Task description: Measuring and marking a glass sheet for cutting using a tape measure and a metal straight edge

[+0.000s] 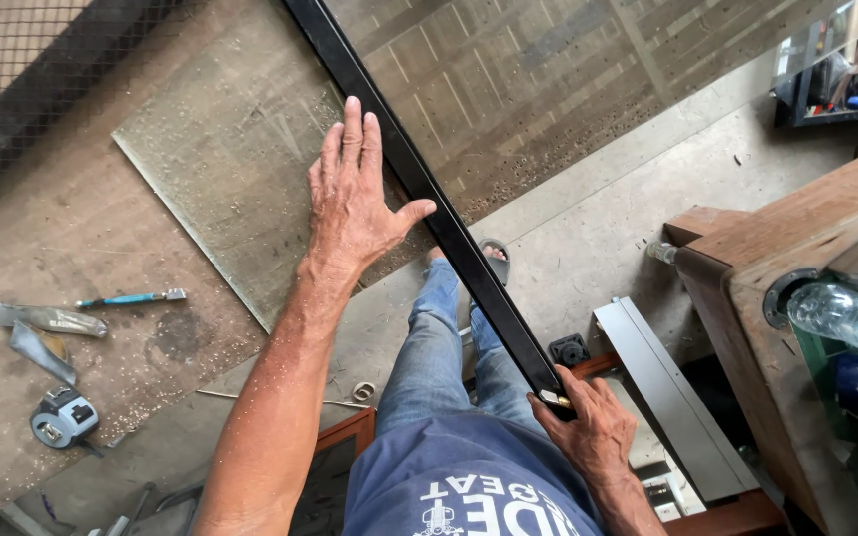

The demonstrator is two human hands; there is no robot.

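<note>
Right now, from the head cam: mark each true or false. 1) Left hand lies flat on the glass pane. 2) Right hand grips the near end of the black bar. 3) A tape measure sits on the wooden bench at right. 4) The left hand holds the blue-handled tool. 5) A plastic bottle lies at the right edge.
1) True: the left hand lies open on the glass pane, thumb against the black bar.
2) True: the right hand closes around the bar's near end.
3) False: the tape measure is on the floor at left.
4) False: the blue-handled tool lies on the floor, untouched.
5) True: the plastic bottle lies there, by the wooden bench.
</note>
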